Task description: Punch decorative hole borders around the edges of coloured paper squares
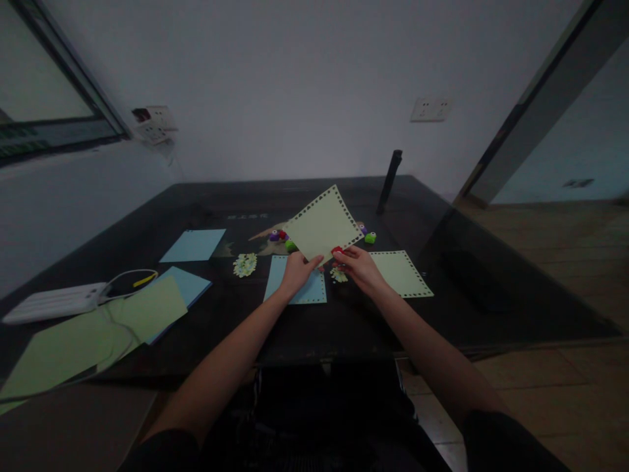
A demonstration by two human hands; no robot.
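While the left hand pinches the lower corner of a pale green sheet with a punched border, holding it tilted above the dark tabletop, the right hand is closed around a small red punch pressed at that same sheet's lower edge. The sheet rises up and away from the fingers of the left hand, and its bottom corner sits between the two hands.

Taking the held sheet as the landmark: one blue punched sheet lies flat directly below it, partly under the left hand. One more green punched sheet lies to its right, just beside the right wrist. Behind it sit small punches, of which I can count a purple one and a green one at its left edge and another green one at its right; others may be hidden. Two little heaps of paper scraps show, one to its lower left and one beneath it between the hands.

Farther left of it lie two plain blue sheets, two plain green sheets, and a white power bank with its cable.
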